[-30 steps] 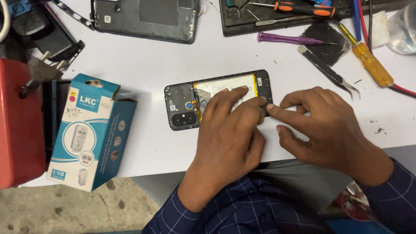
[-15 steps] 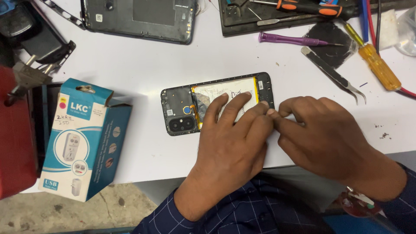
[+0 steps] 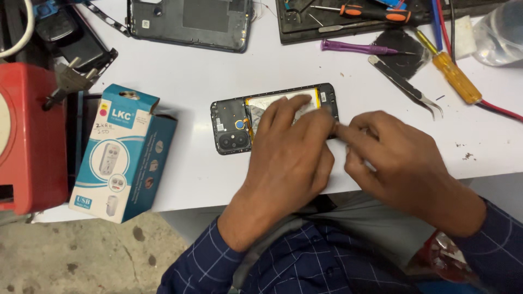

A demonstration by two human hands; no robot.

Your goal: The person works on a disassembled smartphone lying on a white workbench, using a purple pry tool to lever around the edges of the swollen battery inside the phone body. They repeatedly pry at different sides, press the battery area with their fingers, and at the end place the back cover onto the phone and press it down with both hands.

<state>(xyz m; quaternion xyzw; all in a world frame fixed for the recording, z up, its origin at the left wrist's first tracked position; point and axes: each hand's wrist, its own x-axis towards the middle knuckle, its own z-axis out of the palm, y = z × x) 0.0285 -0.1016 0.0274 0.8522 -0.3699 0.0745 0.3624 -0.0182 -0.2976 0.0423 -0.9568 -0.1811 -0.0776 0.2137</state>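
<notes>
Under both hands, opened phone (image 3: 234,122), back off, internals bare.

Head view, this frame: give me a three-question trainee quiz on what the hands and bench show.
1. True or false: the left hand lies flat over the opened phone.
2. Which tool lies nearest the right hand? A) purple screwdriver B) tweezers C) yellow-handled screwdriver
3. Name the thing standing left of the opened phone on the white table.

Key
1. True: its fingers cover the battery area, with the camera end left uncovered.
2. B, the tweezers, lying just above the right hand.
3. A blue cardboard box picturing a plug adapter.
</notes>
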